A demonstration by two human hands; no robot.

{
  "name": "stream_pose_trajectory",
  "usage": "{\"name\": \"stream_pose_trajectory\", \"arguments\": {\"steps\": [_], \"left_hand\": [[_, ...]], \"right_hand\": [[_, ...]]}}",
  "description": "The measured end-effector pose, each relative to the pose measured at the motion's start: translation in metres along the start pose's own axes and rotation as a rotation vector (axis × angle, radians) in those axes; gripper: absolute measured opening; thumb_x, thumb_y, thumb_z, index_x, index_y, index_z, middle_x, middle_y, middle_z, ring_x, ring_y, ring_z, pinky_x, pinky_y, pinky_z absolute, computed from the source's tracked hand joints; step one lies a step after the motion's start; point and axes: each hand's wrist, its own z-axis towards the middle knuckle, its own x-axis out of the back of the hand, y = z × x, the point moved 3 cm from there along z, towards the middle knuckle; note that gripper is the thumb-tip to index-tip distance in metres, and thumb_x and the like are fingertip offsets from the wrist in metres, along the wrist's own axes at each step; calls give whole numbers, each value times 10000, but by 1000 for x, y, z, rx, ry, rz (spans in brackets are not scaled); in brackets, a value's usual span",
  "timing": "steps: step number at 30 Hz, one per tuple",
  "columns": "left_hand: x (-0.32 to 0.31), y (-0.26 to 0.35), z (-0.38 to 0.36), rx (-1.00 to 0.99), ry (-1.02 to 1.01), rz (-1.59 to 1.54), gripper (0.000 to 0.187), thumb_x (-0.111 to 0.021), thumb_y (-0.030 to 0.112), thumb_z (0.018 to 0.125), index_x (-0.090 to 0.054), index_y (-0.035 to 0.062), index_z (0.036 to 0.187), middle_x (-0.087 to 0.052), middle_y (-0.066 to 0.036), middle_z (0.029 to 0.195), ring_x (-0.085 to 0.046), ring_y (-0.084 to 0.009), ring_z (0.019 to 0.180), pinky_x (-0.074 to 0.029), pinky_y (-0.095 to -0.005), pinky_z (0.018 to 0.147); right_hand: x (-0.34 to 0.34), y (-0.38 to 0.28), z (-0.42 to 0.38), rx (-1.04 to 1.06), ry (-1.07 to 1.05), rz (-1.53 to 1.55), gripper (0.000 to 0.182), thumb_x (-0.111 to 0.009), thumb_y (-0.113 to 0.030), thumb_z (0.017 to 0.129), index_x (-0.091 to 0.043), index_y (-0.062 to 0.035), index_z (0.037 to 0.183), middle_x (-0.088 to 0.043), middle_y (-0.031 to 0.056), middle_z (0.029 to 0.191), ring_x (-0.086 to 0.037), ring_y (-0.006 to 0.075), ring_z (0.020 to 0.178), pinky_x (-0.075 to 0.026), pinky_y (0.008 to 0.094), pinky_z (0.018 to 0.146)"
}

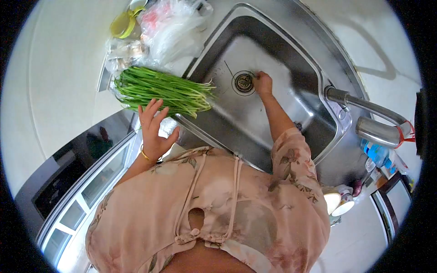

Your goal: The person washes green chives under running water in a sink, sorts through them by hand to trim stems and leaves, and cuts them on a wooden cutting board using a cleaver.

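My left hand (pixel 157 129), with a gold bangle at the wrist, is open with its fingers spread. It is just in front of a bunch of long green stalks with pale ends, like garlic chives (pixel 161 91), lying at the sink's left edge. Inside the steel sink (pixel 277 50), my right hand (pixel 263 84) reaches down beside the round drain (pixel 244 83). Its fingers are curled together at the drain's right rim; what they hold, if anything, is hidden. A thin dark strand (pixel 228 68) lies on the sink floor by the drain.
Clear plastic bags (pixel 175 34) lie behind the green bunch, beside a jar with a yellow-green rim (pixel 123 26). A steel faucet (pixel 373 104) with red string stands on the right. Blue-labelled bottles (pixel 377 154) and white cups (pixel 343 207) are at the lower right.
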Motion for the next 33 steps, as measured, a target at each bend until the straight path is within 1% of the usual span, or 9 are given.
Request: {"name": "stream_pose_trajectory", "arguments": {"steps": [6, 10, 13, 15, 21, 24, 27, 30, 33], "left_hand": [[21, -25, -39, 147, 132, -2, 504, -672, 128, 659, -501, 74, 1129, -486, -142, 1206, -427, -300, 1153, -183, -518, 1014], [20, -52, -94, 352, 205, -70, 424, -662, 141, 673, -531, 79, 1072, -508, -99, 1143, -455, -270, 1081, -217, -503, 992], [12, -68, -141, 509, 258, -137, 364, -644, 133, 694, -552, 68, 1039, -520, -106, 1122, -469, -275, 1061, -267, -470, 974], [9, -78, -169, 587, 346, -176, 357, -647, 120, 691, -552, 55, 1029, -528, -118, 1104, -485, -283, 1038, -319, -431, 941], [-7, -117, -235, 780, 627, -321, 323, -637, 49, 698, -541, 8, 1003, -543, -153, 991, -528, -289, 925, -423, -351, 830], [-8, -126, -253, 811, 708, -348, 343, -633, 27, 693, -531, 11, 1020, -539, -142, 1007, -529, -262, 934, -427, -341, 826], [-6, -133, -268, 889, 682, -372, 348, -622, 33, 694, -529, 12, 1029, -539, -136, 1026, -527, -252, 940, -428, -341, 832], [-3, -138, -269, 863, 664, -358, 336, -614, 51, 695, -538, 10, 1020, -548, -136, 1019, -533, -264, 943, -426, -350, 836], [4, -136, -251, 775, 631, -352, 303, -608, 29, 691, -551, 14, 989, -559, -136, 982, -538, -270, 938, -426, -346, 828]], "right_hand": [[46, -103, -54, -166, -227, 654, 206, -608, -115, 712, -609, -11, 890, -637, 123, 826, -608, 224, 760, -470, 303, 696], [136, -184, -111, 100, 30, 614, 172, -597, -48, 736, -590, -20, 906, -599, 89, 810, -571, 173, 709, -457, 271, 660], [175, -263, -152, 196, -122, 607, 162, -599, -12, 729, -575, -23, 890, -569, 90, 812, -553, 161, 708, -450, 263, 639], [171, -319, -178, 422, -279, 673, 153, -594, 1, 726, -570, -23, 875, -560, 89, 818, -549, 155, 706, -446, 259, 623], [84, -454, -244, 941, -652, 649, 164, -578, 33, 691, -553, -14, 846, -523, 112, 773, -546, 229, 687, -446, 293, 599], [11, -472, -254, 1117, -595, 504, 148, -560, 1, 703, -552, 3, 851, -526, 128, 778, -538, 275, 708, -445, 328, 622], [-44, -471, -251, 1158, -521, 131, 269, -570, -67, 716, -559, -4, 978, -530, 144, 905, -546, 307, 807, -451, 387, 707], [-37, -455, -256, 1171, -414, 163, 326, -589, -92, 714, -546, -15, 1028, -523, 148, 963, -546, 308, 834, -458, 390, 720], [2, -425, -260, 955, -658, 19, 277, -609, -121, 728, -576, -43, 992, -555, 136, 965, -567, 294, 825, -463, 369, 714]]}}
